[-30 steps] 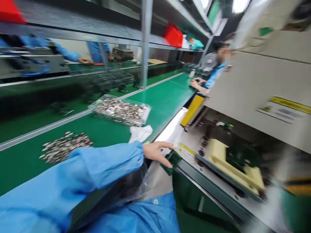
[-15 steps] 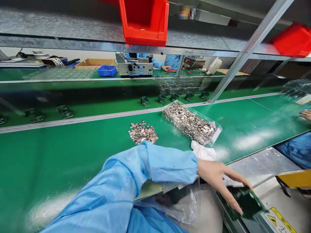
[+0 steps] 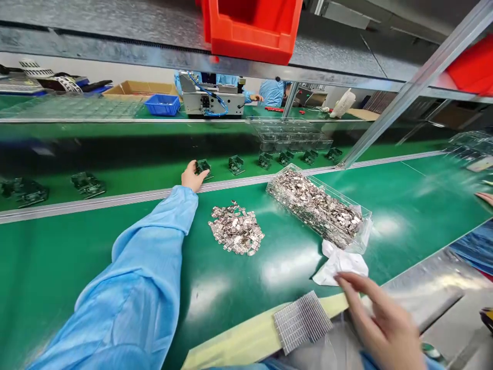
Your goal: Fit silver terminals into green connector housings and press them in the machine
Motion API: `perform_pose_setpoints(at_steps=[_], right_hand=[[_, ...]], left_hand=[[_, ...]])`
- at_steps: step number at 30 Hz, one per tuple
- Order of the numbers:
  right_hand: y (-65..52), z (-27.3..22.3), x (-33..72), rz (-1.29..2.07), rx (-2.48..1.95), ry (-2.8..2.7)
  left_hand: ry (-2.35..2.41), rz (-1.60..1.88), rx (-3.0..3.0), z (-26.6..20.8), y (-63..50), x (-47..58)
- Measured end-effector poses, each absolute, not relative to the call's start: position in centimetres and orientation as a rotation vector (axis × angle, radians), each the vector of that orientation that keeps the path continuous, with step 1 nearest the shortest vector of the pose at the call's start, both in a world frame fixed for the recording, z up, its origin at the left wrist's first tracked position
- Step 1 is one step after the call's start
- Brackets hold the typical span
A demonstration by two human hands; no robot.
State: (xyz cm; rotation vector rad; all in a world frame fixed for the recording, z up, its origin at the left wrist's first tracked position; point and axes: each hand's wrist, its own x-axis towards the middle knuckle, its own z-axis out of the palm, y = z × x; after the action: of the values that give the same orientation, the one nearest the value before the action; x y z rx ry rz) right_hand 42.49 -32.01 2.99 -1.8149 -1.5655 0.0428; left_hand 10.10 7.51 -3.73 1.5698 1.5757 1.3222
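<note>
My left hand (image 3: 192, 177), in a blue sleeve, is on the far green strip with its thumb and fingers closed around a small green circuit board assembly (image 3: 203, 167). At the lower right, my right hand (image 3: 385, 321) has thumb and index fingertips together near a crumpled white tissue (image 3: 342, 264). Whatever those tips hold, if anything, is too small to make out. Between the arms lies a loose pile of small silvery metal pieces (image 3: 236, 230). A clear tray (image 3: 367, 234) full of similar pieces rests right of it. A ridged grey metal block (image 3: 302, 321) sits on a pale yellow strip (image 3: 234, 339) close to me.
More circuit board assemblies (image 3: 88, 185) stand in a row along the far strip. A red bin (image 3: 252, 43) hangs over the shelf edge, and a metal post (image 3: 408, 92) slants down at right. Across the bench are a machine (image 3: 211, 103) and another person's hand (image 3: 256, 97).
My left hand has swung from the lower right, where it was at a green board, to the far strip on the left. My right hand has come into view. The camera view has shifted.
</note>
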Motion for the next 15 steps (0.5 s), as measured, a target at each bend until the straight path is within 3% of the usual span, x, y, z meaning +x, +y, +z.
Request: perform_pose_setpoints(at_steps=[4, 10, 15], right_hand=[[-21.1, 2.1, 37.3, 0.368, -1.633, -1.941], [-10.8, 0.2, 32.9, 0.346, -1.865, -2.246], [-9.4, -0.9, 32.8, 0.344, -1.783, -2.358]], left_hand=[[1.581, 1.354, 1.628, -4.9, 6.6, 9.2], [1.950, 1.842, 1.806, -5.9, 2.7, -4.4], [2.316, 1.647, 1.701, -5.7, 1.4, -14.9]])
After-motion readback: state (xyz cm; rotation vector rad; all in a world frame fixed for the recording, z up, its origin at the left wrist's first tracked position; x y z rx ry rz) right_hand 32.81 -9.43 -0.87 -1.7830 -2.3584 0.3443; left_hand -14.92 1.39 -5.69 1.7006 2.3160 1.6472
